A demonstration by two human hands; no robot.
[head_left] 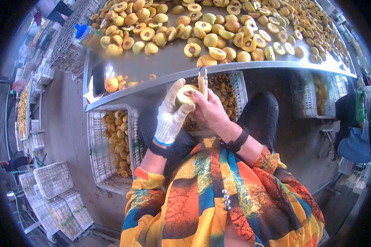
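Note:
My left hand (169,117), in a white knitted glove with a blue cuff edge, holds a cut yellow peach half (184,94) between thumb and fingers. Its cut face, with a brown centre, is turned up. In my bare right hand (212,110) is a wooden-handled pitting tool (203,83), its metal loop pointing away from me, beyond the peach half. The right thumb presses near the fruit's brown centre. Both hands are close together, just short of the metal table's (152,82) near edge, above a crate (241,91) of brown scraps and peach pieces between my knees.
Many peach halves (210,40) are heaped across the table. A blue-capped bottle (86,36) stands at its left. A white crate (95,150) of peach halves sits on the floor to my left. Stacked crates (66,206) are farther left; another crate (307,96) is right, under the table.

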